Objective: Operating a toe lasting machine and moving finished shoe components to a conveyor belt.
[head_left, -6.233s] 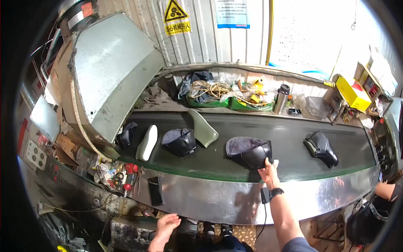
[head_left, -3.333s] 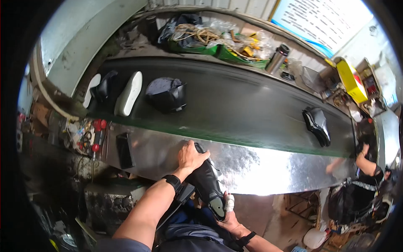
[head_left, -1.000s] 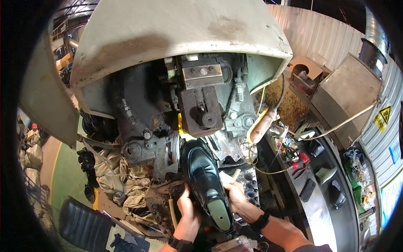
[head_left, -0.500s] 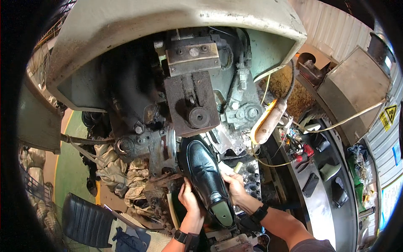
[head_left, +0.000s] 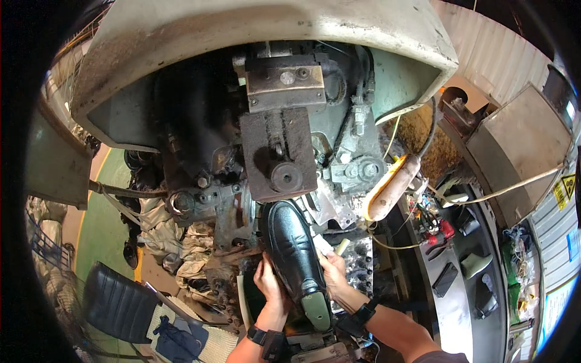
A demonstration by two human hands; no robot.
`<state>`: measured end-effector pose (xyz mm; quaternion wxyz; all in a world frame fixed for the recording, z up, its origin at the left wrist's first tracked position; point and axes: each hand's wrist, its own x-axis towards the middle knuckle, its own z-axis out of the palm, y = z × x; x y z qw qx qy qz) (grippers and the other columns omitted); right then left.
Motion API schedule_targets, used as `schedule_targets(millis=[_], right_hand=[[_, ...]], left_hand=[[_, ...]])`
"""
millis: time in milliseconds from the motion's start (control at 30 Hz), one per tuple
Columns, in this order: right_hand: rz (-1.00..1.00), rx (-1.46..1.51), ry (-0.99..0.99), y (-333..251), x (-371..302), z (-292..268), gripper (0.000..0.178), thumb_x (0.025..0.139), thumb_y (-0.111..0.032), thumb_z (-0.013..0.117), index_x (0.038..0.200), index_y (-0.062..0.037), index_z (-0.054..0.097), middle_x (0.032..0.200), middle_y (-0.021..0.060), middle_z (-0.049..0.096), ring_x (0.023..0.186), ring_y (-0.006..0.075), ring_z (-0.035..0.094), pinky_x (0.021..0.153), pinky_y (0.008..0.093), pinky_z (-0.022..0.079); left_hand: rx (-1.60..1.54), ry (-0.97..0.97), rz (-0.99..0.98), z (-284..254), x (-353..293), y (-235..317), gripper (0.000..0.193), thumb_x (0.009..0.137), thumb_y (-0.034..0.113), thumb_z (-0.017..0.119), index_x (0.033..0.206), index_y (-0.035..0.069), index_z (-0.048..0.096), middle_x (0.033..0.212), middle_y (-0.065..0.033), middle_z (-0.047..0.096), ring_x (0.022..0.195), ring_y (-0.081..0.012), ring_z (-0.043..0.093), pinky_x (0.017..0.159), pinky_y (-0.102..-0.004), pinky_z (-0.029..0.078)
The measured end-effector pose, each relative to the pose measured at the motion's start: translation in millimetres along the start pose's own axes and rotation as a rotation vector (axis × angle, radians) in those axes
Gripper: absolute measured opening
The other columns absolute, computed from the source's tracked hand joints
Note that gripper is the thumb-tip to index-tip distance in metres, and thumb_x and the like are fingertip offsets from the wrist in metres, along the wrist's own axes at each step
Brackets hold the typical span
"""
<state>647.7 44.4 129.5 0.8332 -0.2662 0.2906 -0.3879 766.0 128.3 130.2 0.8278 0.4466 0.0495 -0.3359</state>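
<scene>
A black leather shoe [head_left: 293,242] with a green last [head_left: 316,311] showing at its heel opening lies lengthwise in front of me, toe pointing away. My left hand [head_left: 269,281] grips its left side near the heel, fingers curled against the leather. On the opposite side my right hand [head_left: 333,270] holds the shoe, its fingers partly hidden by it. A small white piece [head_left: 322,244] shows by the right fingertips; I cannot tell whether it is held. The toe lies just below the dark block [head_left: 278,154] of a large machine.
A lamp-like handle [head_left: 390,189] hangs to the right on a cable. Beyond it, a curved bench [head_left: 455,302] carries a phone [head_left: 445,273], a green last [head_left: 476,264] and red-handled tools [head_left: 440,232]. A black chair [head_left: 121,302] stands at lower left, beside cloth bundles [head_left: 162,233].
The view has shifted slightly, so the machine appears a little further right. Both hands keep hold of the shoe, which now points more nearly straight ahead.
</scene>
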Motion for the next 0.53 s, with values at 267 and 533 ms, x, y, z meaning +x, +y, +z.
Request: schedule_targets(millis=[267, 533], right_hand=[[0.062, 0.016, 0.016, -2, -9, 7, 0.028, 0.102, -0.020, 0.068, 0.119, 0.0019, 0.066, 0.104, 0.0067, 0.073, 0.082, 0.0123, 0.069, 0.071, 0.0266, 0.057], [0.125, -0.238, -0.005, -34, -12, -34, 0.032, 0.106, -0.024, 0.059, 0.125, 0.0017, 0.055, 0.103, 0.0155, 0.071, 0.082, 0.0207, 0.073, 0.074, 0.0300, 0.064]], left_hand=[[-0.039, -0.029, -0.124, 22, -17, 28, 0.039, 0.108, 0.031, 0.055, 0.119, -0.004, 0.068, 0.109, -0.0100, 0.073, 0.088, -0.0199, 0.070, 0.077, -0.0346, 0.058], [0.215, -0.012, 0.415, -95, 44, 30, 0.021, 0.103, 0.022, 0.064, 0.108, 0.001, 0.066, 0.099, -0.0089, 0.071, 0.093, -0.0174, 0.068, 0.083, -0.0327, 0.058]])
